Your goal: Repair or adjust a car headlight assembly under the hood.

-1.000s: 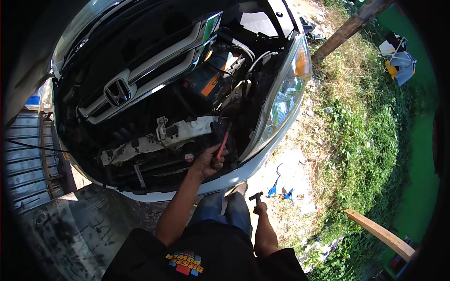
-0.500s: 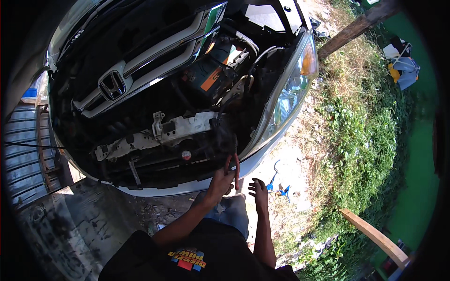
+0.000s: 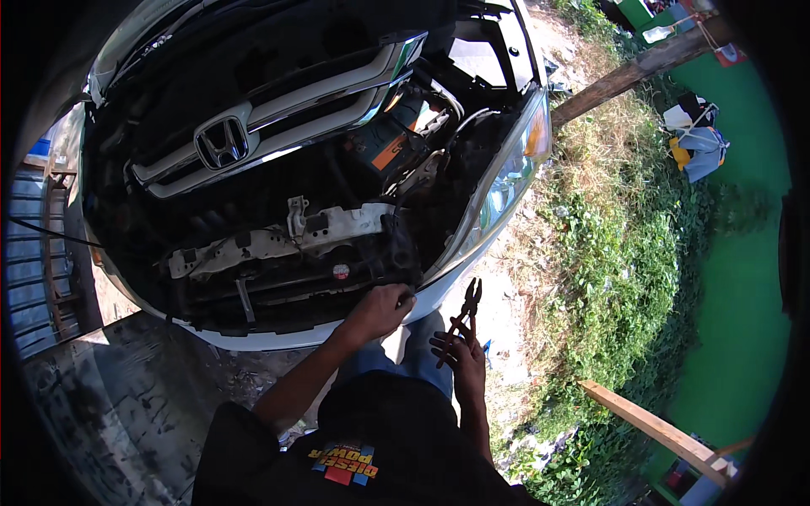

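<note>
We hold the dark metal pliers [image 3: 469, 306] near the curved white car bumper [image 3: 436, 295], right hand [image 3: 466, 354] gripping the handles, ideally firmly, clear of paint; left hand [image 3: 375, 314] curls, grip unclear.

Found grass [image 3: 591, 270] in hard sunlight. Noted green surface [image 3: 734, 287] right of the grass, pale soil [image 3: 510, 295] just left of it. Observed log [image 3: 641, 80] across its upper end, plank [image 3: 654, 428] near its lower end, ribbed sheeting [image 3: 25, 261] far left of it.
</note>
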